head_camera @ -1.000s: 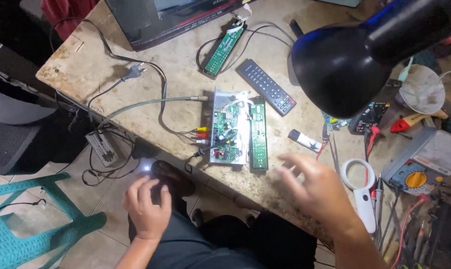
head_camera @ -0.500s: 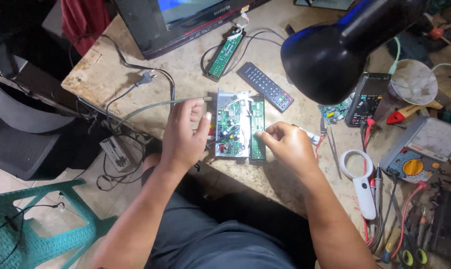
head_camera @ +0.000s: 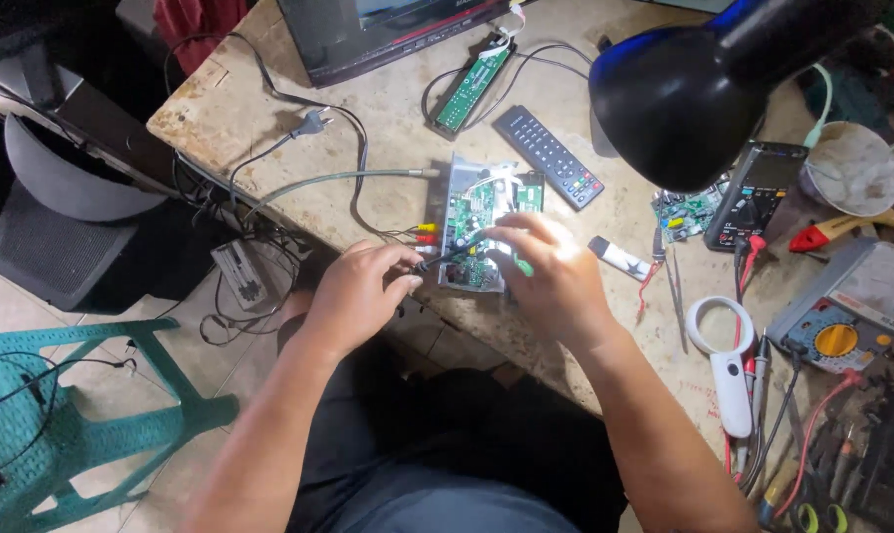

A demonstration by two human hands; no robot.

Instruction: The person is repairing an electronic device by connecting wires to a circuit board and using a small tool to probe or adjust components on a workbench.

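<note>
An opened set-top box (head_camera: 471,222) with a green circuit board inside lies near the middle of the frame, close to the front edge of the worn workbench (head_camera: 269,89). Coloured plugs, yellow and red, stick into its left side, and a grey coaxial cable (head_camera: 338,178) runs in from the left.

The left hand (head_camera: 353,296), just left of and below the box, is curled with thumb and forefinger pinched on a thin dark cable (head_camera: 447,259) that leads up to the board. The right hand (head_camera: 555,271) lies over the lower right part of the box, fingers bent and closed down towards the board; it touches the box and the same dark cable end, though whether it truly grips anything I cannot tell, since the fingers hide it.

Above right of the box lies a black remote control (head_camera: 548,156), and further up a narrow green circuit strip (head_camera: 473,87) with white wires, below the edge of a television (head_camera: 388,30). A black desk lamp (head_camera: 684,89) fills the upper right. Under it sit a small green board (head_camera: 689,209) and a dark multimeter (head_camera: 755,192). At the right edge are a white magnifier (head_camera: 728,365) and a grey analogue meter (head_camera: 842,316). A turquoise plastic stool (head_camera: 62,415) stands at lower left.
</note>
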